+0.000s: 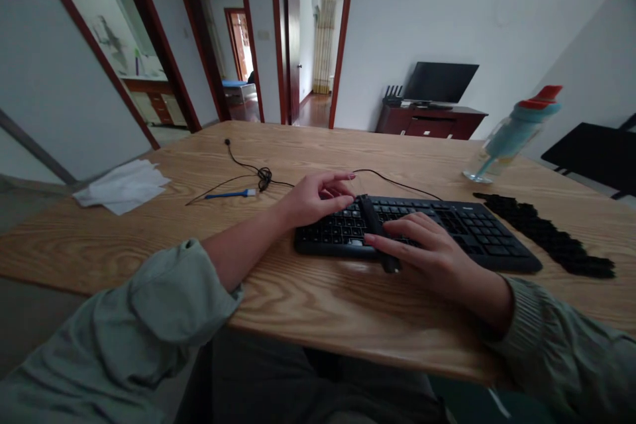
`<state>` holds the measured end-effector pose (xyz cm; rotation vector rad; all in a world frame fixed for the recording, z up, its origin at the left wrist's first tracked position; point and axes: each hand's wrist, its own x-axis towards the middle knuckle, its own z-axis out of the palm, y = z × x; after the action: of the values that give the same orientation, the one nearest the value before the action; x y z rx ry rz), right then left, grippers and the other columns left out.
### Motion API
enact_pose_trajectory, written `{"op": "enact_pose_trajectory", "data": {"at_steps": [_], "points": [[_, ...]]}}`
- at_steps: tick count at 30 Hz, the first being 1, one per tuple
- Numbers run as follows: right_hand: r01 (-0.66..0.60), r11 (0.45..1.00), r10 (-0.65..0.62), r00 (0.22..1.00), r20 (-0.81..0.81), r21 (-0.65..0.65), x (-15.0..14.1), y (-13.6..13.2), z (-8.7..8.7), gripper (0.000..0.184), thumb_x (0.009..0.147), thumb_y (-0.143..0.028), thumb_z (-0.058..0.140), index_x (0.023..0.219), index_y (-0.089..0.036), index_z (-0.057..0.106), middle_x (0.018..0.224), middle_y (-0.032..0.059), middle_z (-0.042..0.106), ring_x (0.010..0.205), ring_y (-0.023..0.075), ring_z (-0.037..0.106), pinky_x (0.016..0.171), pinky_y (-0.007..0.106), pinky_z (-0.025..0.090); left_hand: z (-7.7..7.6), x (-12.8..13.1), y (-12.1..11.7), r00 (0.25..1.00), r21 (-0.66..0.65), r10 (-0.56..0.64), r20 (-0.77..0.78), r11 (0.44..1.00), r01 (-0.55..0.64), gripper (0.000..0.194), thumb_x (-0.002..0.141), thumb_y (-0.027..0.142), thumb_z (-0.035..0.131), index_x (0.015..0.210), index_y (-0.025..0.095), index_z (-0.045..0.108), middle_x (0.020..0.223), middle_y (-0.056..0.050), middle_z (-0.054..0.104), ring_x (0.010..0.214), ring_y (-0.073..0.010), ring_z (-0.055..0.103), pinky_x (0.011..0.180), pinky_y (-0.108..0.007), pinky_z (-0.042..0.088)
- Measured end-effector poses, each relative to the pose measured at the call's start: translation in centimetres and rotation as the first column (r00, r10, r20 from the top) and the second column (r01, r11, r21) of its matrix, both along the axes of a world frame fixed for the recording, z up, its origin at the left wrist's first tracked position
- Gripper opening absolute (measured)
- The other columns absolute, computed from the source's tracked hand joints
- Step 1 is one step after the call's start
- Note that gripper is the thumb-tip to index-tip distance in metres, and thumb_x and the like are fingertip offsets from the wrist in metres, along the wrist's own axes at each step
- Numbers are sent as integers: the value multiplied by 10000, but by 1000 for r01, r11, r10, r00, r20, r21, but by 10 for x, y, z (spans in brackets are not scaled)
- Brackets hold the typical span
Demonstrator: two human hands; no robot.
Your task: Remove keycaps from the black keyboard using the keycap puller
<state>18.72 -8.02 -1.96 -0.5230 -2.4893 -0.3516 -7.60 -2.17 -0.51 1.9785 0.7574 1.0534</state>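
A black keyboard lies on the wooden table in front of me. Across its left half slants a long, narrow black bar, its near end jutting past the keyboard's front edge. My right hand grips this bar, with thumb and fingers around its lower part. At the bar's far end is my left hand, over the keyboard's upper left corner. Its fingers are bent and apart, with the thumb close to the bar; whether they touch is unclear. Pale spots show among the left keys.
Left of the keyboard are a coiled black cable, a small blue brush and white tissues. To the right lie dark pieces in a long cluster, with a blue-and-red bottle standing behind. The table's near edge is close to my lap.
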Motion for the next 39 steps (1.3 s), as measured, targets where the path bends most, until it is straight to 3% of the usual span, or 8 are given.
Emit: {"op": "enact_pose_trajectory", "data": {"at_steps": [3,6,10,15,20,32,39], "points": [[-7,1000,5,998,-67,-24,0,-1,0,503,881,-108,543,1340,-311,581,1047,83,645,906,193,588,796,338,504,-3,6,-7,984,-142,-46,172,987,71,565,782,361,727,1283,147,580,1045,-124,717,908,-200,675,793,-313,512],[-34,998,31,997,-67,-53,-4,-5,2,487,879,-104,545,1317,-310,599,1044,84,653,885,192,596,780,335,523,-4,5,-9,960,-228,-30,279,969,96,477,777,377,740,1173,141,616,1055,-130,715,939,-203,671,809,-313,505],[-58,995,52,995,-82,-78,-5,-6,-2,502,870,-109,559,1328,-312,583,1075,85,667,895,198,618,792,353,546,-5,1,-7,937,-307,30,349,948,84,372,764,382,757,998,144,591,1057,-121,715,833,-157,665,738,-282,493],[-24,993,8,990,-138,-113,-3,-1,-9,503,853,-140,586,1328,-306,570,1110,87,692,921,211,674,798,358,572,-11,2,-6,916,-393,51,399,912,120,404,758,403,762,995,174,528,1004,-87,722,712,-114,638,650,-246,463],[-10,992,-15,980,-198,-124,-14,3,-5,473,816,-160,650,1272,-269,584,1049,78,721,885,202,702,766,330,590,-13,5,-10,887,-398,151,437,917,40,455,713,377,801,1034,182,543,842,-23,701,631,-85,585,624,-233,448],[-2,992,-13,994,-112,-129,-21,-3,2,468,852,-170,610,1311,-204,524,1156,121,682,1013,219,674,834,354,577,-10,4,-18,925,-360,199,322,930,-75,498,737,399,770,1157,156,658,890,-44,696,659,-85,568,650,-244,468],[-19,980,-30,969,-244,-196,-21,-4,0,464,881,-201,566,1340,-233,510,1196,111,671,1055,216,668,890,368,567,-5,12,-17,913,-279,226,338,951,-132,656,759,402,749,1345,178,557,858,-24,692,633,-76,558,637,-237,451]]}}
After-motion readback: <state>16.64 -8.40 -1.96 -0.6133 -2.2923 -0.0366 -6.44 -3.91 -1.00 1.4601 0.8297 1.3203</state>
